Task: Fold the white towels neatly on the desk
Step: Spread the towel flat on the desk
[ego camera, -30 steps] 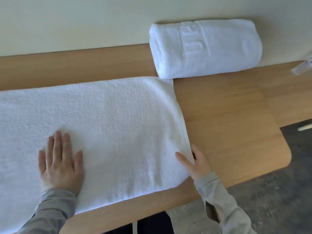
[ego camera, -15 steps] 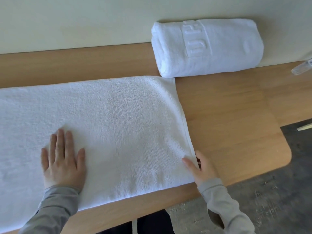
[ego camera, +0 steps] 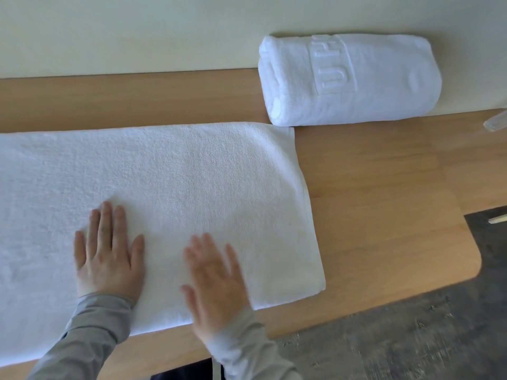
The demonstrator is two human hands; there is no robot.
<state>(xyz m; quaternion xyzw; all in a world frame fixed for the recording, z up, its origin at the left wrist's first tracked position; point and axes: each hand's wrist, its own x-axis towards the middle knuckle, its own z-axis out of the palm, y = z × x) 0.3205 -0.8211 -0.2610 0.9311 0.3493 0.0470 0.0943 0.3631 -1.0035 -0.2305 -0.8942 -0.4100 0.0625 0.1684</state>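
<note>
A long white towel (ego camera: 192,193) lies flat across the wooden desk (ego camera: 384,209), running off the left edge of the view. My left hand (ego camera: 108,256) rests palm down on it, fingers spread, near the front edge. My right hand (ego camera: 215,281) also lies flat on the towel, a little to the right of the left hand, and looks blurred. A second white towel (ego camera: 348,80), folded into a thick bundle with raised letters, sits at the back right against the wall.
The pale wall (ego camera: 137,31) runs along the desk's far edge. The desk's rounded right corner (ego camera: 472,259) ends above a dark grey floor (ego camera: 411,338). A clear object (ego camera: 496,123) pokes in at the right edge.
My right hand left the towel's right front corner and slid left onto the towel's surface, now flat beside the left hand. The left hand stayed pressed in place.
</note>
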